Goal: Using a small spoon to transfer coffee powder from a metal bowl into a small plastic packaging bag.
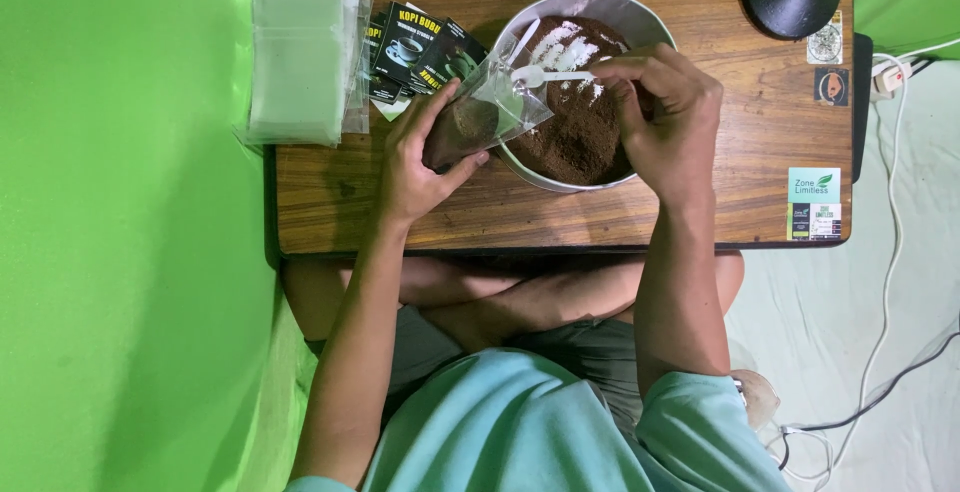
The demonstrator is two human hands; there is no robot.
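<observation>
Far left on the wooden table point(560, 222): stack of empty clear bags point(297, 47), untouched. Beside it, pile of dark printed labels point(415, 42), none visibly in use yet. Left hand point(415, 157) is closed round a small clear pouch point(480, 112), tilted w/ its mouth toward the metal bowl point(590, 2); brown powder already sits in the pouch's lower part, so filling looks partway done. Right hand point(665, 112), fingers pinched on a white plastic spoon point(550, 76), holds it at the pouch mouth over the bowl. Coffee powder point(585, 132) is heaped high in the bowl — plenty left to bag. No sealed pouches in view.
</observation>
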